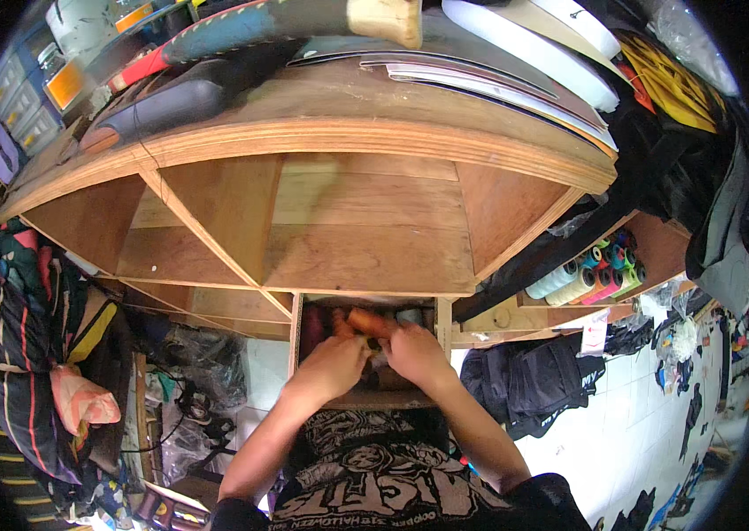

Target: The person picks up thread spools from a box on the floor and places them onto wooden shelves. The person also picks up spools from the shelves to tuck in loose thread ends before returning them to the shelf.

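Both of my hands reach into an open wooden drawer (296,341) below the cabinet's front. An orange roll, which looks like a thread spool (372,321), lies tilted between them. My right hand (416,356) has its fingers closed at the spool's right end. The fingers of my left hand (336,363) are curled beside it at the left, and what they hold is hidden. A grey spool-like thing (409,315) sits at the drawer's back right. Other contents are dark and blurred.
Above the drawer stands a wooden cabinet (374,257) with open compartments. Its top bears a long tool with a wooden end (383,22) and stacked sheets (498,96). Colourful thread cones (587,274) stand on a shelf at right, above black bags (529,380). Striped cloth (16,354) hangs left.
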The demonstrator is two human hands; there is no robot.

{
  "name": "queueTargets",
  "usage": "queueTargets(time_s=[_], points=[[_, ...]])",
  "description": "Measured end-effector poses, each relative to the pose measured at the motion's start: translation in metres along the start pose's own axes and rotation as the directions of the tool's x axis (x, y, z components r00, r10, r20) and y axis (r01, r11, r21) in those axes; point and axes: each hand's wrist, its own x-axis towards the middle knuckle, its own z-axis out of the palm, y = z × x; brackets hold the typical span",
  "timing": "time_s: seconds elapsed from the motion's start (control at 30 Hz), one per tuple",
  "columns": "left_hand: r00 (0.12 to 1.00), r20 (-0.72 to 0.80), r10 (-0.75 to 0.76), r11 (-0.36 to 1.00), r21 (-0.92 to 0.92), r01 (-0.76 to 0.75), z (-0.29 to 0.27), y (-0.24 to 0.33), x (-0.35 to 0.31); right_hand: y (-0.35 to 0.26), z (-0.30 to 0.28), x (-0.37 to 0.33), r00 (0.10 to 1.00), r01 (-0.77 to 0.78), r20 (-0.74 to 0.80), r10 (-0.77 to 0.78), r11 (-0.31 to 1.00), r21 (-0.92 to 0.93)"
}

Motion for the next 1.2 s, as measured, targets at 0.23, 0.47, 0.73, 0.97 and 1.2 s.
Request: queueTargets(time_s=[0.23, 0.47, 0.73, 0.97, 1.2], points=[[0.923, 0.088, -0.376, 0.872, 0.371, 0.320, 0.069, -0.038, 0.081, 0.028, 0.054, 0.072, 0.971, -0.060, 0.206, 0.119, 0.960, -0.273], [0.926, 0.116, -0.360, 0.916, 0.230, 0.328, 0.079, -0.066, 0.084, 0.045, 0.102, 0.085, 0.953, -0.086, 0.237, 0.188, 0.920, -0.383], [0.985, 0.127, -0.116, 0.993, 0.024, 0.114, 0.035, -0.048, 0.059, 0.023, 0.008, 0.062, 0.938, -0.058, 0.333, 0.093, 0.992, -0.114], [0.973, 0.038, 0.227, 0.311, -0.950, -0.036, -0.022, -0.002, -0.029, -0.006, -0.104, 0.001, 0.936, -0.102, 0.282, -0.212, 0.604, 0.790], [0.971, -0.232, 0.063, 0.407, -0.882, -0.237, -0.043, 0.036, -0.047, -0.015, -0.119, -0.002, 0.981, 0.003, 0.069, -0.180, 0.370, 0.929]])
